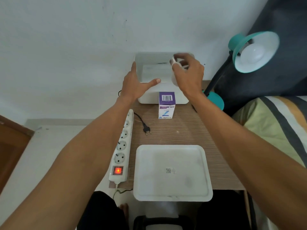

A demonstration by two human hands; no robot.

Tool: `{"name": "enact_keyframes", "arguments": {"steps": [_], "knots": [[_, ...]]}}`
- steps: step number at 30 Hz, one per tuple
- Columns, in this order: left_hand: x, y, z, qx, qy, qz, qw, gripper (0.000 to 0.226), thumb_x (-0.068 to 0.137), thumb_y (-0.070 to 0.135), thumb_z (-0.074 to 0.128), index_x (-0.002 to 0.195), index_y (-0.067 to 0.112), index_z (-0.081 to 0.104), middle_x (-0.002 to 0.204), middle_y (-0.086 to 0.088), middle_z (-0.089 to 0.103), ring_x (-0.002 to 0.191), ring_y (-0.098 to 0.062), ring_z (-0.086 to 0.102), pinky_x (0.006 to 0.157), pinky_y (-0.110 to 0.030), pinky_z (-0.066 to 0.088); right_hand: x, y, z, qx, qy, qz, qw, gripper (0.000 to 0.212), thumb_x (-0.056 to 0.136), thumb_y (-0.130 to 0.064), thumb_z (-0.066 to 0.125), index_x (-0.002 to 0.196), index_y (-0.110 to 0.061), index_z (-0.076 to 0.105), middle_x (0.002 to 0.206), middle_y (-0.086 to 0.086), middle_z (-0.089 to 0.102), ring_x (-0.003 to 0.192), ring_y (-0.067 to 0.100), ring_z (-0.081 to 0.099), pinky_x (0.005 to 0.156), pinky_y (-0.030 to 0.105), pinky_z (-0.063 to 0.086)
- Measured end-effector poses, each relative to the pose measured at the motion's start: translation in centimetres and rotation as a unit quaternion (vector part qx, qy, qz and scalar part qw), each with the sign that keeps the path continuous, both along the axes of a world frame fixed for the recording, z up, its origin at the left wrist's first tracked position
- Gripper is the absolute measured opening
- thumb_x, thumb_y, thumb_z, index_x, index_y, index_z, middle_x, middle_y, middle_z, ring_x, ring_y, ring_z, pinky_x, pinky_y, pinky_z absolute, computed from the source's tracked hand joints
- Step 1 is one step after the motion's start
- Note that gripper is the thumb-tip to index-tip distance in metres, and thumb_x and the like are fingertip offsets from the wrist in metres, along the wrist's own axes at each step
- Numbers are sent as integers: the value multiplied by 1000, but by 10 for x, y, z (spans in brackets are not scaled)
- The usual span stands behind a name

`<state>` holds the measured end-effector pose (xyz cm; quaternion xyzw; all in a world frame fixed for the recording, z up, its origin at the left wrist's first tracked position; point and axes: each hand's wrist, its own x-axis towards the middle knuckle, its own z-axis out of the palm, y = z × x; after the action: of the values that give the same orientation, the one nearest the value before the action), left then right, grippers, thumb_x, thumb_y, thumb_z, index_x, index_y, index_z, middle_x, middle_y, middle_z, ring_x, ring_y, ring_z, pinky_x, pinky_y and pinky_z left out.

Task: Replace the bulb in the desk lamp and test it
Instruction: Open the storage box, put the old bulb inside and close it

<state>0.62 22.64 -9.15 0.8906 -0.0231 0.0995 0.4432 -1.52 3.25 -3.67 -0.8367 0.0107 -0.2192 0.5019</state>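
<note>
A teal desk lamp point(239, 52) stands at the table's right, its shade tilted toward me with a white bulb point(254, 53) inside. My right hand point(188, 72) holds another white bulb point(174, 77) by its metal base over the open white box point(149, 97) at the back. My left hand point(134, 83) rests on that box's left rim, fingers spread. A purple and white bulb carton point(166, 104) stands in front of the box. The lamp's black plug point(146, 129) lies unplugged on the table.
A white power strip point(122, 150) with its red switch lit lies along the table's left edge. The box's white lid point(172, 173) lies flat at the front. A bed with striped bedding point(274, 123) is at the right.
</note>
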Motion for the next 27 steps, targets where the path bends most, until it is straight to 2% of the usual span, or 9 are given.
{"name": "enact_keyframes", "arguments": {"steps": [3, 8, 11, 16, 22, 25, 27], "knots": [[1, -1, -1, 4, 2, 9, 1000, 111, 61, 81, 78, 148, 27, 36, 130, 5, 65, 113, -15, 63, 94, -40, 58, 23, 11, 3, -22, 20, 2, 1000, 32, 89, -39, 61, 119, -29, 69, 95, -13, 65, 88, 4, 62, 78, 21, 51], [2, -1, -3, 6, 3, 18, 1000, 113, 60, 81, 79, 149, 27, 34, 127, 4, 67, 112, -17, 66, 93, -41, 60, 50, 15, -15, -74, 108, 28, 991, 37, 87, -36, 61, 122, -29, 69, 109, -3, 72, 99, 13, 66, 90, 33, 54], [4, -1, -5, 7, 0, 25, 1000, 116, 60, 82, 78, 152, 29, 31, 130, 4, 66, 113, -18, 65, 93, -42, 60, 57, 15, -24, -129, 170, 60, 975, 38, 86, -33, 64, 123, -28, 69, 116, 3, 72, 104, 19, 67, 92, 34, 53], [5, 1, -7, 5, -8, 27, 1000, 116, 59, 84, 77, 152, 30, 31, 129, 5, 66, 113, -18, 66, 92, -41, 61, 63, 16, -26, -171, 213, 73, 959, 43, 83, -29, 67, 125, -22, 67, 124, 6, 68, 109, 24, 65, 88, 33, 52], [4, 1, -5, 10, 26, 14, 1000, 115, 60, 84, 77, 151, 32, 29, 131, 3, 64, 116, -22, 64, 94, -45, 59, 60, 14, -25, -186, 223, 76, 954, 52, 89, -41, 65, 134, -15, 60, 132, 8, 63, 117, 25, 61, 84, 30, 44], [4, 3, 4, 16, 74, 1, 997, 119, 60, 82, 78, 154, 32, 24, 136, 1, 62, 121, -24, 60, 99, -43, 56, 53, 9, -17, -173, 203, 66, 962, 54, 87, -46, 67, 132, -17, 60, 128, 9, 65, 112, 24, 63, 88, 33, 50], [3, 5, 9, 18, 93, 6, 996, 131, 52, 91, 74, 155, 28, 22, 140, -2, 58, 128, -27, 56, 103, -48, 54, 44, 3, -8, -146, 182, 55, 971, 52, 84, -47, 69, 128, -19, 63, 124, 7, 66, 110, 22, 64, 92, 36, 52]]}}
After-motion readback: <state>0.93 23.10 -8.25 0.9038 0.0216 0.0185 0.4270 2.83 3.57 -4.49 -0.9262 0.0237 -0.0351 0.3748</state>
